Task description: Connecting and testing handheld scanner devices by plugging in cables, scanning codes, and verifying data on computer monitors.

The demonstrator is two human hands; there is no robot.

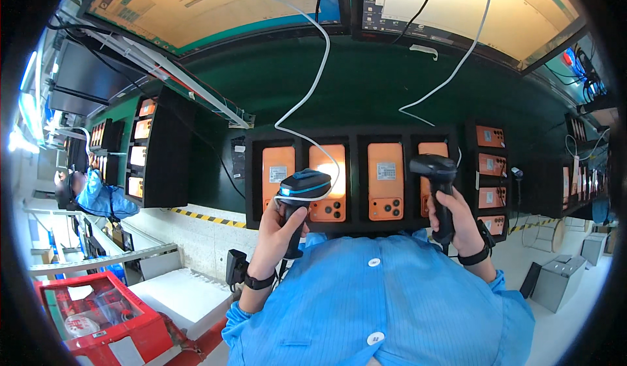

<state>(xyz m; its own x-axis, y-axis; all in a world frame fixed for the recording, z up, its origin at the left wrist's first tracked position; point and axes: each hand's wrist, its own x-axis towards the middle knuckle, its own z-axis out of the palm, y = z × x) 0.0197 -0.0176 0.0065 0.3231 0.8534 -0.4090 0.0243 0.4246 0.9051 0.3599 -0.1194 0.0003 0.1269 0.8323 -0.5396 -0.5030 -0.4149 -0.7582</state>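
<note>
Scanners [304,183] [434,165] fill both our hands, above the green bench [372,85] we face. Along its far side we see two monitors [189,23] [529,16]. Nearest us lies a black tray [357,183], with four orange phones [386,193] in a row, camera ends toward us. Our left hand [275,238] is curled closed around one scanner's handle, by the two leftmost phones; a bright patch lights the second. Our right hand [462,222] wraps the other handle, that scanner's head partly covering the rightmost phone. White labels [277,174] mark the first and third phones.
</note>
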